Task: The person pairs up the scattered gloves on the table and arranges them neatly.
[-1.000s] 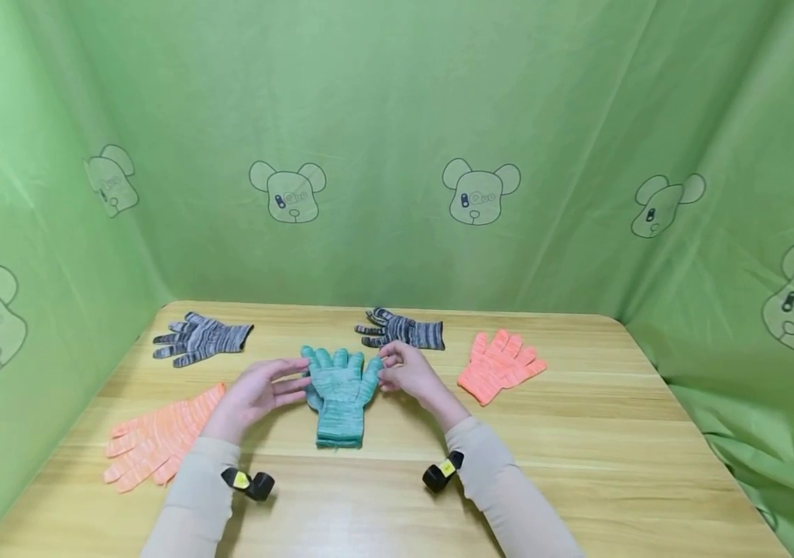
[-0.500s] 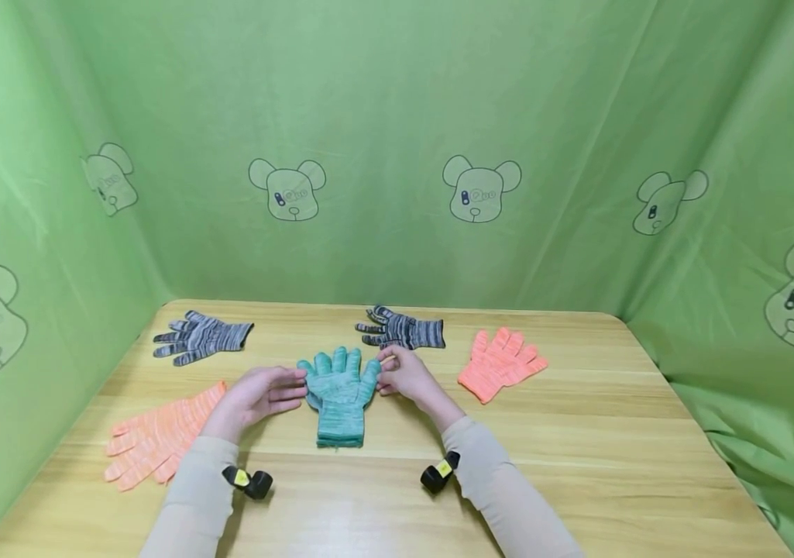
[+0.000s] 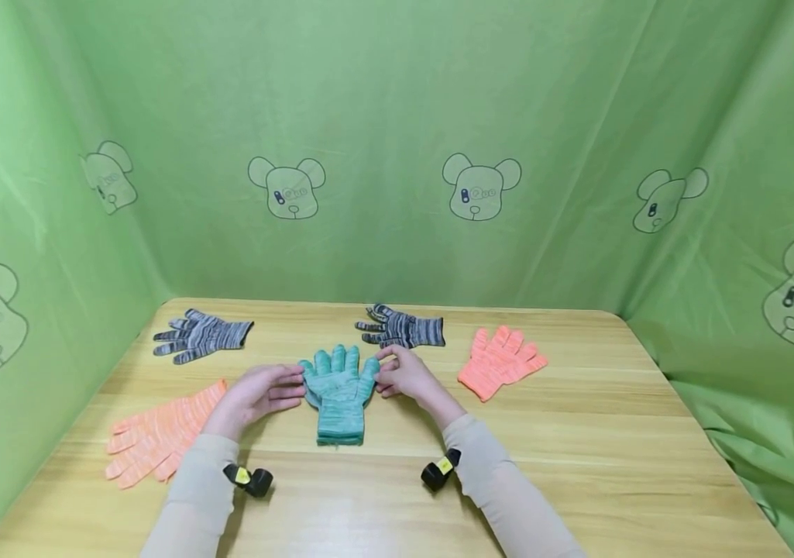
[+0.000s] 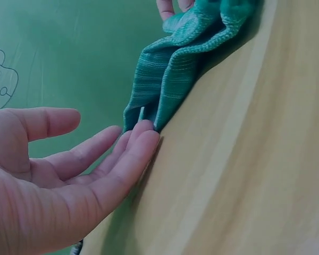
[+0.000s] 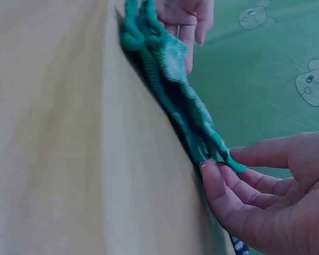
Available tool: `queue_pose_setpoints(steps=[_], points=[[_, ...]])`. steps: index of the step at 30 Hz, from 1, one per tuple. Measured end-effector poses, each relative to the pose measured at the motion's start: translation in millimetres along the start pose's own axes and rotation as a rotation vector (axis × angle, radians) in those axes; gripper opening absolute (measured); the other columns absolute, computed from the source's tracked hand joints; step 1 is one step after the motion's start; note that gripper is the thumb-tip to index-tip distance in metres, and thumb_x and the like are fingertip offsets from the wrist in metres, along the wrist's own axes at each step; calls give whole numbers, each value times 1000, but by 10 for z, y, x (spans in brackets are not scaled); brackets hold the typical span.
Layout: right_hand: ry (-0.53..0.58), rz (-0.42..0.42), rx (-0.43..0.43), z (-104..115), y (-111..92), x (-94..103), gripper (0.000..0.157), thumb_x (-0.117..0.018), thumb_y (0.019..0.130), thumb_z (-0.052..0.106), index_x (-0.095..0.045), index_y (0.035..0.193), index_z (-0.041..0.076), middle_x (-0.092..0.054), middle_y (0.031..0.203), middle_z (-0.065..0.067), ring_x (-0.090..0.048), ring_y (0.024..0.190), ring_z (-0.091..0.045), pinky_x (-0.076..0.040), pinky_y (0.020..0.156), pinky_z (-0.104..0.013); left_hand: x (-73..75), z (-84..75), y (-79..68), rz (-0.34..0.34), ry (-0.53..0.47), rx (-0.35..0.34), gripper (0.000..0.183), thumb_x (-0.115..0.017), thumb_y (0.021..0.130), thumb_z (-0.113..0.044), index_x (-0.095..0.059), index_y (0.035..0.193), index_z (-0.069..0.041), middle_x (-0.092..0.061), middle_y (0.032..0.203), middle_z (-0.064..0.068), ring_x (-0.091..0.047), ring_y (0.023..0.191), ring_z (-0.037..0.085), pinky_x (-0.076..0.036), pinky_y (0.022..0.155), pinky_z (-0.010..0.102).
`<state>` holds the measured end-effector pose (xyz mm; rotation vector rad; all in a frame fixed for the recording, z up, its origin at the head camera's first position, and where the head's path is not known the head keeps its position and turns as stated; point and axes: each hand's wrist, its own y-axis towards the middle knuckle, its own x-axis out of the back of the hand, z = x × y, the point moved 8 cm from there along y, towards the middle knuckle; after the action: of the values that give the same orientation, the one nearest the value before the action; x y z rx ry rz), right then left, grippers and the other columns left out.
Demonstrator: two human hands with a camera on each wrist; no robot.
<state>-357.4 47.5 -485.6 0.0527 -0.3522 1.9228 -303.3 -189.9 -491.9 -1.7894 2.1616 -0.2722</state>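
A teal-green knit glove point(image 3: 339, 399) lies on the table, its fingers pointing away from me and its cuff toward me. A second layer of the same colour shows under its left edge, seemingly another glove beneath. My left hand point(image 3: 257, 399) is at its left side; in the left wrist view the nearly straight fingertips point(image 4: 146, 133) touch the glove, with the thumb held apart. At the glove's right side, my right hand point(image 3: 410, 380) pinches the tip of a glove finger between thumb and fingers, as the right wrist view shows.
Two grey-black striped gloves point(image 3: 204, 335) point(image 3: 414, 329) lie toward the back edge. An orange glove point(image 3: 159, 434) lies beside my left forearm, and a brighter orange-pink glove point(image 3: 501, 363) to the right. Green curtains point(image 3: 397, 116) surround the wooden table point(image 3: 578, 465).
The green glove's leftmost finger has spread outward and down to the left, and my left fingers have drawn slightly left with it. My right hand has barely moved.
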Motion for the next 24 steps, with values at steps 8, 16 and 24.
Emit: queue_pose_setpoints(steps=[8, 16, 24], points=[[3, -14, 34, 109, -48, 160, 46, -59, 85, -10, -49, 130, -3, -64, 93, -17, -69, 78, -30, -62, 69, -37, 32, -115, -47, 14, 23, -33, 51, -43, 102, -19, -33, 146, 5, -49, 136, 26, -64, 110, 28, -52, 102, 44], [-75, 208, 63, 153, -130, -42, 34, -62, 88, -3, -54, 120, -7, -64, 98, -18, -67, 80, -26, -62, 76, -40, -114, -87, -84, 138, 112, -7, 49, -45, 102, -20, -39, 143, 6, -54, 133, 25, -67, 103, 25, -55, 97, 43], [-98, 338, 82, 166, -191, -241, 29, -61, 90, -1, -55, 117, -9, -63, 95, -12, -64, 78, -21, -60, 71, -34, -189, -65, -74, 185, 120, -11, 51, -47, 102, -24, -39, 142, 7, -54, 135, 26, -68, 101, 23, -56, 95, 40]])
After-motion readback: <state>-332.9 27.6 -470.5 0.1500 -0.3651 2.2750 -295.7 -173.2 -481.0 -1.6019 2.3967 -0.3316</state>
